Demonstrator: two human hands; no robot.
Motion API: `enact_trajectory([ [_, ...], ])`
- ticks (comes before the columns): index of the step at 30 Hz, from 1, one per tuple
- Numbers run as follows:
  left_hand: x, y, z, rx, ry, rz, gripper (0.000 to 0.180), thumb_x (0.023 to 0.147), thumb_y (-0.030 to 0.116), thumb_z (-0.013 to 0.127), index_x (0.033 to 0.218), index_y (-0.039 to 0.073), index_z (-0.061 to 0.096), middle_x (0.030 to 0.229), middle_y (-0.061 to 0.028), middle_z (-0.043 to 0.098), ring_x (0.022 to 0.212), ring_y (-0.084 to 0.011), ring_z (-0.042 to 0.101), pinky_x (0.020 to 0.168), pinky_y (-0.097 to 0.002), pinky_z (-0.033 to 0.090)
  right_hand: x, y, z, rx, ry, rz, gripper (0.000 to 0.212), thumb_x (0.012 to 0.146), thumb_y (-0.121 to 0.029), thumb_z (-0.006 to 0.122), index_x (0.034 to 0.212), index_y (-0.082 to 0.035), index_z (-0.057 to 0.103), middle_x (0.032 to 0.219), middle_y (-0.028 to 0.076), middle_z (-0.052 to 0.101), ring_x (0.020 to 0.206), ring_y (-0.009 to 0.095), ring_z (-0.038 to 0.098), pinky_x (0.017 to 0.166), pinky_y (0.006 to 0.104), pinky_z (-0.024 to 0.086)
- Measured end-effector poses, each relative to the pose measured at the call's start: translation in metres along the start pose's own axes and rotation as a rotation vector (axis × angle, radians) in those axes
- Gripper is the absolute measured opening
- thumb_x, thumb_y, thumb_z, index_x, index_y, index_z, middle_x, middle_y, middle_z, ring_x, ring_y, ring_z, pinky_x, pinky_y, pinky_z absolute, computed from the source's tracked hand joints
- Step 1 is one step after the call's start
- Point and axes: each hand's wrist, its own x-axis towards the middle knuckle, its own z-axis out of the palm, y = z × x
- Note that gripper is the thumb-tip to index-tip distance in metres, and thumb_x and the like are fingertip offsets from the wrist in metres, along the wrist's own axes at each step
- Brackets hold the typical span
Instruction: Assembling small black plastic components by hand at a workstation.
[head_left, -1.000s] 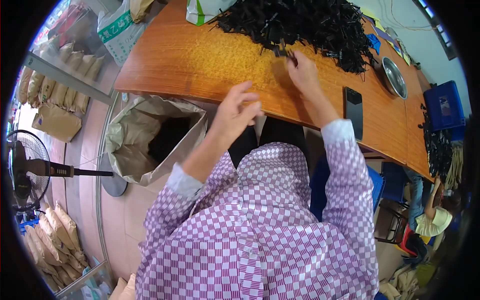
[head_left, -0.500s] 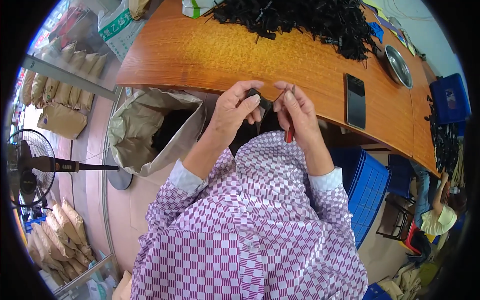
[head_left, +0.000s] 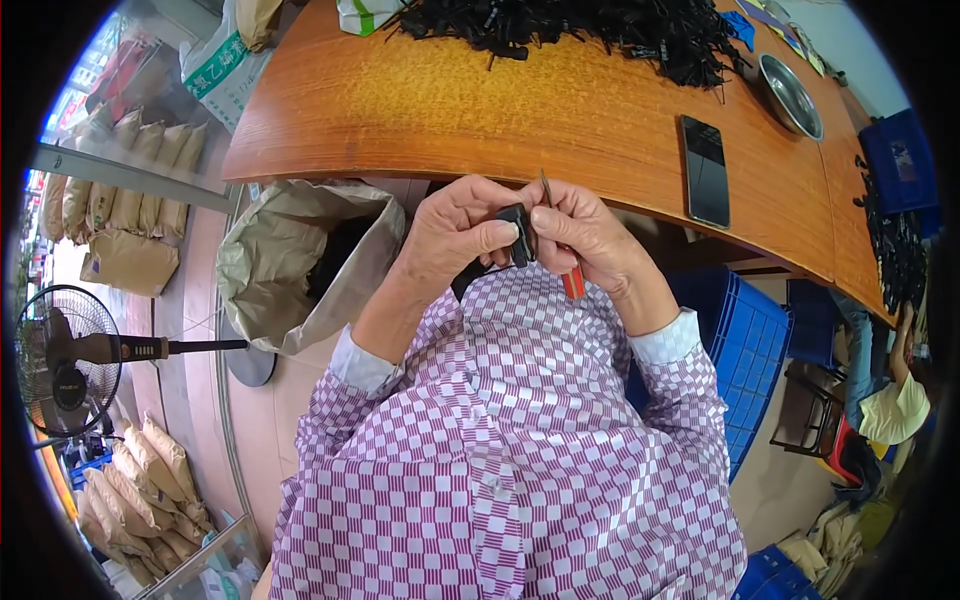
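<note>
Above my lap, just off the table's near edge, my two hands meet. Between thumb and fingers, my left hand [head_left: 452, 228] grips a small black plastic part [head_left: 516, 235]. My right hand [head_left: 588, 232] is closed on a knife with a red handle [head_left: 573, 282]; its narrow dark blade points up past the thumb. The right fingertips are close against the black part, and whether the blade touches it cannot be made out.
A wooden table [head_left: 420, 125] carries a heap of black parts [head_left: 590, 30], a phone [head_left: 706, 170] and a metal bowl [head_left: 790, 97]. An open paper sack [head_left: 280, 265] stands left, near a fan [head_left: 70, 360]. Blue crates [head_left: 750, 360] stand right; a person [head_left: 890, 405] sits beyond.
My hands have come together. The black part is now turned more upright, and the knife's blade and red handle show more fully in my right hand.
</note>
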Motion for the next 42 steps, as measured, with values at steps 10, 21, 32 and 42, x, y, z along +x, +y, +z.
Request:
enact_trajectory([
  [10, -0.005, 0.002, 0.003, 0.83, 0.346, 0.114, 0.055, 0.078, 0.003, 0.07, 0.127, 0.002, 0.043, 0.086, -0.0027, 0.059, 0.068, -0.0042, 0.052, 0.059, -0.0184, 0.043, 0.0, 0.016, 0.002, -0.249, 0.21, -0.169, 0.018, 0.091, -0.02, 0.061, 0.094, -0.003, 0.055, 0.06, -0.005, 0.049, 0.043, 0.002, 0.035, 0.038, 0.0186, 0.026],
  [21, -0.019, -0.014, 0.016, 0.56, 0.16, -0.107, 0.079, 0.079, 0.004, 0.066, 0.142, 0.003, 0.018, 0.085, -0.0138, 0.06, 0.074, -0.0154, 0.059, 0.066, -0.027, 0.048, -0.002, 0.039, 0.011, -0.602, 0.354, -0.283, 0.016, 0.089, -0.015, 0.064, 0.095, -0.002, 0.058, 0.073, -0.005, 0.052, 0.062, 0.002, 0.045, 0.055, 0.0159, 0.037],
  [32, -0.023, -0.03, 0.02, 0.542, 0.26, 0.004, 0.068, 0.079, -0.001, 0.063, 0.137, 0.003, 0.028, 0.077, -0.0118, 0.058, 0.07, -0.0158, 0.059, 0.06, -0.0289, 0.047, 0.003, 0.052, 0.005, -0.573, 0.39, -0.223, 0.012, 0.091, -0.015, 0.06, 0.089, -0.004, 0.055, 0.07, -0.006, 0.049, 0.057, 0.001, 0.04, 0.05, 0.0159, 0.032],
  [42, -0.027, -0.03, 0.015, 0.618, 0.23, -0.008, 0.047, 0.083, -0.01, 0.054, 0.124, 0.004, 0.037, 0.082, -0.0056, 0.056, 0.071, -0.0084, 0.058, 0.06, -0.0206, 0.049, 0.01, 0.048, 0.005, -0.66, 0.244, -0.17, 0.014, 0.094, -0.019, 0.055, 0.092, -0.005, 0.054, 0.07, -0.006, 0.047, 0.056, 0.001, 0.038, 0.047, 0.0169, 0.029],
])
